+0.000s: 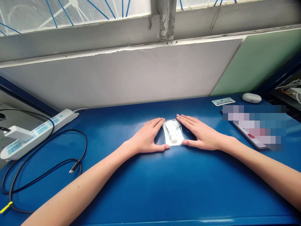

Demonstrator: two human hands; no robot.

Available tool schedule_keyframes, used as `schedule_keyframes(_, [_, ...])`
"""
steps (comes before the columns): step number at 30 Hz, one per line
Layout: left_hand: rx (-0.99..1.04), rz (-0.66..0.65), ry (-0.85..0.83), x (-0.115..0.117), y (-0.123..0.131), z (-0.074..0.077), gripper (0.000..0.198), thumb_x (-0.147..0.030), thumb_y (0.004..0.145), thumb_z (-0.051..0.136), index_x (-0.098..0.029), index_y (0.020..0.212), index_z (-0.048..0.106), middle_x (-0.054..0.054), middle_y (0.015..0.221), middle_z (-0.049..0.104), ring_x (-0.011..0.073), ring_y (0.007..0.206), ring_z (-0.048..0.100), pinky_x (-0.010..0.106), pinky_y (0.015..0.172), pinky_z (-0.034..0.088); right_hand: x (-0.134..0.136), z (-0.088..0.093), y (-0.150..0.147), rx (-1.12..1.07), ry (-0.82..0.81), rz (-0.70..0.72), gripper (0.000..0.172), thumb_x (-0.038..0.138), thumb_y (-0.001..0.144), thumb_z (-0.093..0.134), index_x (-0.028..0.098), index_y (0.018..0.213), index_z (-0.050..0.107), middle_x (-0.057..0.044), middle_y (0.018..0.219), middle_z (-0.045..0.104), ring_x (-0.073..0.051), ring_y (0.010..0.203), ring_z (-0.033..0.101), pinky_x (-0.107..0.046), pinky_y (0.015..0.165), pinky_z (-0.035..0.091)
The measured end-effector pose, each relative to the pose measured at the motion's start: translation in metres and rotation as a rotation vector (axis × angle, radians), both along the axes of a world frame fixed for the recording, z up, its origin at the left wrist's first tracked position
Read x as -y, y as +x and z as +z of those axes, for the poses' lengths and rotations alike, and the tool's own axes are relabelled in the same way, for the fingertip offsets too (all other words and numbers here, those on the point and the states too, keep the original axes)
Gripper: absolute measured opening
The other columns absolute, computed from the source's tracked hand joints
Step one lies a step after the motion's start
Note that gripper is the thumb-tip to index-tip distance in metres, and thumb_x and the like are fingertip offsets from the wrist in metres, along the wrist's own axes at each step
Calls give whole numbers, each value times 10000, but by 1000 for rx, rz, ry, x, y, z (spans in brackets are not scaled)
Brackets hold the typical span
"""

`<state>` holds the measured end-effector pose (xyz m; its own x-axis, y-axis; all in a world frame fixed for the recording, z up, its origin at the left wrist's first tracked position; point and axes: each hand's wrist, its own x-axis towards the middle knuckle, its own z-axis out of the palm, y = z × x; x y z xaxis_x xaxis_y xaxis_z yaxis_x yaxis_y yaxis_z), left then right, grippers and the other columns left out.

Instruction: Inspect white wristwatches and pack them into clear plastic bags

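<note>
A small clear plastic bag (173, 132) with a white part inside lies flat on the blue table (164, 188), near the middle. My left hand (147, 137) rests flat on the table at the bag's left edge, fingers stretched out, thumb tip touching the bag's near left corner. My right hand (201, 133) lies flat at the bag's right edge, fingers together and straight, thumb at the near right corner. Both hands frame the bag without gripping it.
A white power strip (37, 131) with a white plug lies at the left edge, a black cable (47, 169) looping in front of it. At the right are a white earbud case (251, 98), a white label (223, 101) and a phone (249, 133). A grey wall rises behind.
</note>
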<state>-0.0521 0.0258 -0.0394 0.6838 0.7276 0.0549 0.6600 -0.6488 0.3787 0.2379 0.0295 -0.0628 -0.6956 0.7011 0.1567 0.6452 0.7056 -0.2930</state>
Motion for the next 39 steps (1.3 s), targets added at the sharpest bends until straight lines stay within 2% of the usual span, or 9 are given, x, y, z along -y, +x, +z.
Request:
schedule_keyframes(4, [20, -12, 26, 1, -2, -1, 925, -579, 837, 644, -129, 1553, 269, 200, 1637, 183, 377, 1503, 213, 510, 1198, 279, 0, -1, 0, -38, -7, -17, 888, 576, 889, 585, 142, 1581, 235, -195, 1600, 333, -386, 1468, 309, -561, 1159, 345])
schedule_keyframes(6, [33, -15, 62, 0, -3, -3, 828, -504, 876, 615, -131, 1541, 292, 196, 1646, 143, 376, 1513, 177, 518, 1199, 273, -1, -2, -1, -96, 12, -39, 791, 520, 906, 586, 151, 1550, 315, -195, 1562, 405, -376, 1430, 387, -548, 1136, 388])
schedule_keyframes(11, [36, 57, 112, -1, -3, -10, 551, -355, 999, 425, -84, 1477, 382, 215, 1614, 244, 324, 1506, 231, 490, 1207, 287, -2, -4, -5, -339, 201, -172, 310, 308, 953, 549, 183, 1224, 633, -143, 1186, 714, -292, 1101, 668, -462, 953, 544])
schedule_keyframes(15, [39, 147, 132, -1, 0, -10, 498, -359, 1027, 372, -88, 1442, 427, 209, 1571, 345, 310, 1476, 309, 491, 1192, 323, 0, -1, -8, -386, 233, -166, 175, 237, 947, 558, 204, 1072, 675, -95, 1025, 754, -244, 916, 712, -394, 814, 576])
schedule_keyframes(21, [11, 66, 115, 0, 0, -6, 839, -627, 864, 616, -107, 1482, 390, 212, 1560, 366, 364, 1446, 340, 519, 1173, 328, 2, -1, -7, -385, 156, -19, 172, 196, 935, 579, 215, 1079, 672, -78, 1024, 741, -212, 883, 702, -352, 792, 575])
schedule_keyframes(25, [2, 67, 135, 0, 0, -6, 644, -476, 962, 527, -100, 1471, 408, 201, 1534, 414, 337, 1434, 366, 504, 1173, 322, 2, -1, -7, -383, 173, -16, 191, 200, 940, 570, 213, 1105, 665, -88, 1039, 736, -221, 915, 698, -368, 817, 579])
schedule_keyframes(27, [-2, 49, 149, -1, 0, -7, 592, -440, 988, 484, -99, 1467, 413, 202, 1530, 420, 337, 1430, 371, 511, 1168, 324, 1, -2, -8, -349, 192, -35, 245, 235, 942, 572, 198, 1174, 643, -121, 1135, 715, -254, 1032, 676, -412, 902, 566])
schedule_keyframes(32, [5, 25, 169, -2, -1, -8, 565, -429, 989, 484, -107, 1450, 429, 191, 1518, 438, 334, 1422, 378, 513, 1167, 323, -3, -3, -7, -187, 97, -79, 572, 397, 946, 569, 155, 1450, 446, -189, 1475, 510, -336, 1381, 455, -523, 1119, 430])
schedule_keyframes(39, [1, 24, 167, 2, -2, -7, 597, -446, 963, 526, -128, 1461, 439, 201, 1530, 407, 352, 1419, 375, 521, 1155, 336, -4, -6, -4, -134, 17, -85, 561, 438, 978, 498, 173, 1468, 431, -172, 1477, 518, -327, 1391, 451, -524, 1139, 405])
